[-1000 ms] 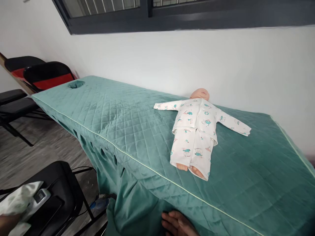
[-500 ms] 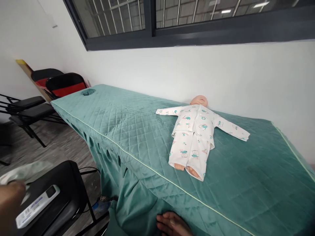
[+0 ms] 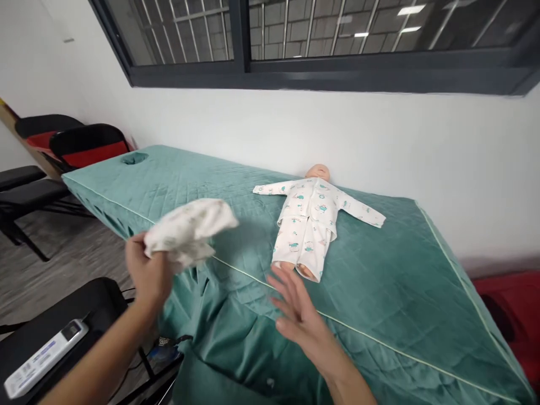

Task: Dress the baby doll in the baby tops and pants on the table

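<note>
In the head view my left hand (image 3: pixel 149 267) grips a folded white printed cloth (image 3: pixel 189 228), slightly blurred, above the near edge of the bed. My right hand (image 3: pixel 297 309) has its fingers apart with nothing in them, over the bed's front edge and just below the doll's legs. A baby doll (image 3: pixel 318 171) lies on its back on the green quilted bed cover (image 3: pixel 371 275). It wears a white printed jacket (image 3: pixel 312 199) with arms spread and matching trousers (image 3: pixel 301 242). The doll's face details are too small to tell.
A black chair (image 3: pixel 99 304) stands at the lower left, with a white handheld device (image 3: pixel 46 357) on its seat. More folding chairs (image 3: pixel 90 143) are at the far left. The wall and a barred window (image 3: pixel 312 34) run behind the bed. Something red (image 3: pixel 517 304) is at the right.
My left hand has lifted the cloth from the chair and carried it right, over the bed edge. My right hand has risen toward the doll's legs. The view has shifted slightly right.
</note>
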{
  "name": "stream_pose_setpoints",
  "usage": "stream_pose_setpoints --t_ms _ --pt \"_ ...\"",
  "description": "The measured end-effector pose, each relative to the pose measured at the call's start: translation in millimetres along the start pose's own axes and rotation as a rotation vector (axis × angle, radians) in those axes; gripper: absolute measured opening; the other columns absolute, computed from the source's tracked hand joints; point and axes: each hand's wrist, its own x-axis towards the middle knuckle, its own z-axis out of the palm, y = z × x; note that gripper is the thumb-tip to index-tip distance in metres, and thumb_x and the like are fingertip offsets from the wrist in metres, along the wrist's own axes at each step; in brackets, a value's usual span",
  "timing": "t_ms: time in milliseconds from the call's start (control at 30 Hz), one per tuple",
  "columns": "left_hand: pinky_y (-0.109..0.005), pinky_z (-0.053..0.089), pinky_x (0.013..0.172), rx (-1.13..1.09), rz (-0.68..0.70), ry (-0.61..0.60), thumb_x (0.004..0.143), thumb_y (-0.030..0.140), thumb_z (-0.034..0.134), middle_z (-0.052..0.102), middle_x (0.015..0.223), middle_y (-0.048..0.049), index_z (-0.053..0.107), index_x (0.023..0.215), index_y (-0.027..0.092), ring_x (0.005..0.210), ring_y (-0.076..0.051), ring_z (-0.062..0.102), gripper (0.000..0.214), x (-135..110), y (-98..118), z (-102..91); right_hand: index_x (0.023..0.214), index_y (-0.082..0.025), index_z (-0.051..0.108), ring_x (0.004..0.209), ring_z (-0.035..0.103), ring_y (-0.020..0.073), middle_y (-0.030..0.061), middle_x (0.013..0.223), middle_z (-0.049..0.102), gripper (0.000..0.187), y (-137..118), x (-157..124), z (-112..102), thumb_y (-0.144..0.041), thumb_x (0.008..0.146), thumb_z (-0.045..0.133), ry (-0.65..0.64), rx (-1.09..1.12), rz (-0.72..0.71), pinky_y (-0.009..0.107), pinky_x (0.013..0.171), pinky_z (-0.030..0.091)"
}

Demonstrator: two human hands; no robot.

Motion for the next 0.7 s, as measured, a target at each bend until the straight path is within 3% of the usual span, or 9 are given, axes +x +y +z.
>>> stream_pose_setpoints --t_ms 33,100,200,300,400,500,633,700 --pt "-0.031 0.049 0.079 -0.103 -0.011 -0.01 0.085 0.023 0.059 0.057 0.095 -0.0015 0.052 0.109 0.011 0.086 -0.016 0.054 0.028 -18.8 16.3 6.8 0.151 -0.035 0.037 0.147 0.036 0.0264 0.0075 0.163 0.032 0.08 -7.4 8.1 3.5 -0.042 0.083 0.078 0.055 -0.005 -0.075 0.048 0.116 0.033" --pt "-0.035 0.051 0.087 -0.356 0.187 -0.103 0.081 0.021 0.061 0.062 0.109 -0.0051 0.053 0.112 0.016 0.1 -0.02 0.06 0.032 -59.0 57.2 15.7 0.152 -0.032 0.038 0.148 0.034 0.0259 0.0067 0.163 0.031 0.087 -17.1 23.4 5.7 -0.038 0.078 0.082 0.14 -0.041 -0.167 0.05 0.12 0.027" --pt "-0.042 0.052 0.093 -0.615 0.561 -0.353 0.083 0.017 0.058 0.06 0.122 -0.0084 0.053 0.109 0.024 0.113 -0.024 0.061 0.028 -106.5 116.5 20.5 0.135 -0.025 0.061 0.137 0.05 0.028 0.0087 0.142 0.059 0.072 -24.6 38.9 -1.2 -0.036 0.069 0.088 0.271 -0.012 -0.187 0.05 0.121 0.028" --pt "-0.042 0.054 0.091 -0.71 0.558 -0.492 0.088 0.015 0.053 0.057 0.123 -0.0105 0.052 0.116 0.026 0.113 -0.023 0.061 0.03 -132.3 149.8 26.6 0.13 -0.022 0.065 0.126 0.06 0.0291 0.0077 0.127 0.07 0.069 -32.1 43.9 -6.3 -0.036 0.066 0.088 0.463 0.172 -0.237 0.051 0.116 0.038" --pt "-0.043 0.054 0.094 -0.729 0.477 -0.634 0.09 0.016 0.055 0.057 0.124 -0.011 0.054 0.119 0.028 0.116 -0.024 0.06 0.031 -146.6 157.9 35.8 0.131 -0.019 0.063 0.122 0.063 0.0283 0.0077 0.123 0.072 0.066 -42.6 42.4 -4.8 -0.034 0.071 0.084 0.582 0.252 -0.315 0.048 0.112 0.043" --pt "-0.049 0.05 0.104 -0.684 0.522 -0.844 0.091 0.021 0.06 0.051 0.138 -0.0138 0.048 0.134 0.031 0.13 -0.028 0.054 0.046 -154.2 151.1 39.6 0.131 -0.017 0.063 0.12 0.064 0.0285 0.0082 0.122 0.072 0.062 -59.7 35.4 -12.8 -0.028 0.074 0.081 0.65 0.176 -0.36 0.048 0.109 0.046" --pt "-0.055 0.043 0.115 -0.622 0.595 -1.035 0.087 0.034 0.071 0.039 0.155 -0.0147 0.023 0.155 0.034 0.145 -0.031 0.039 0.083 -156.4 124.6 34.5 0.131 -0.016 0.063 0.124 0.06 0.0306 0.0104 0.124 0.07 0.058 -105.0 15.5 -59.7 -0.035 0.078 0.076 0.797 -0.211 -0.472 0.048 0.106 0.047" --pt "-0.053 0.044 0.114 -0.567 0.539 -1.04 0.089 0.036 0.069 0.04 0.154 -0.0139 0.021 0.156 0.034 0.143 -0.03 0.041 0.082 -157.2 106.9 31.3 0.133 -0.017 0.061 0.131 0.054 0.0313 0.0111 0.129 0.067 0.059 -134.7 3.1 -94.6 -0.038 0.079 0.074 0.842 -0.307 -0.493 0.049 0.109 0.043"
